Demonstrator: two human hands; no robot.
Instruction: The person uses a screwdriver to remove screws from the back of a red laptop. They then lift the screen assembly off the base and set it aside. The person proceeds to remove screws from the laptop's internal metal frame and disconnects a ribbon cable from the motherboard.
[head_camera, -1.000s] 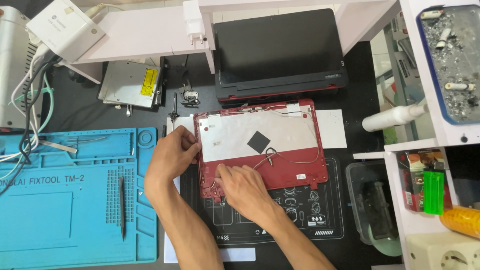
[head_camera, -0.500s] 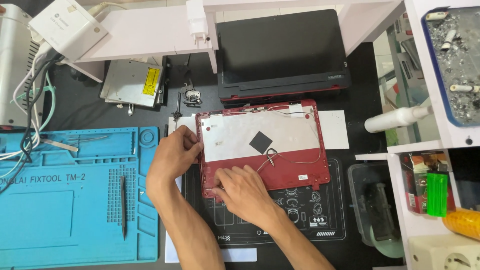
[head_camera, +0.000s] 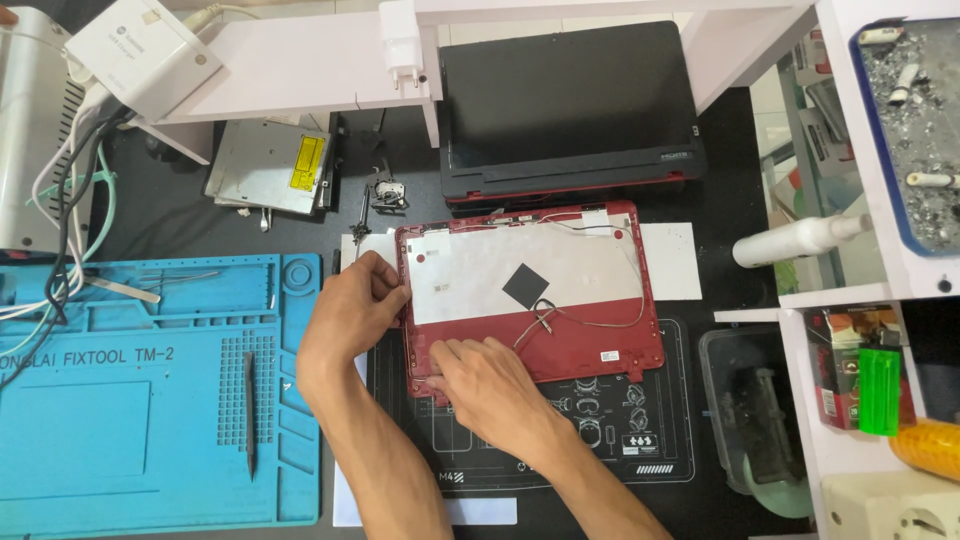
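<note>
Red lid shell (head_camera: 560, 330): lies flat, inside face up, under both hands.
Blue mat (head_camera: 150, 390): just left of the left hand, a pencil on it.
Left hand (head_camera: 345, 315): palm down, fingers curled over the shell's left edge, gripping it.
Right hand (head_camera: 490, 385): palm down, fingertips pressing the shell's lower left corner, holding nothing.
Open room: bare black mat (head_camera: 600, 450) right of the right hand.
</note>
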